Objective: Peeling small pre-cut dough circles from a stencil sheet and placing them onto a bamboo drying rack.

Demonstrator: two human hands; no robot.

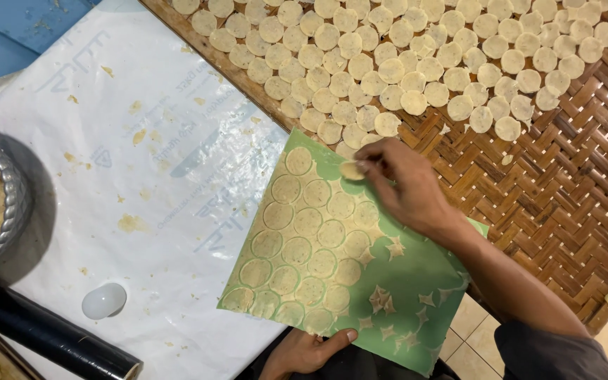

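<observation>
Green flat sheet point(388, 295) scored with dough circles, steadied at its near edge by left hand point(304, 352) with fingers curled; right hand point(402, 184), arm outstretched, pinches one pale round dough disc point(351, 170) beside woven bamboo tray point(564, 190).

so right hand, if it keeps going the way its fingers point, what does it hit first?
The right hand, pinching a dough disc, points up-left. First in that line is probably the green sheet's top edge, then the woven tray's wooden rim. Height above them is unclear.
</observation>
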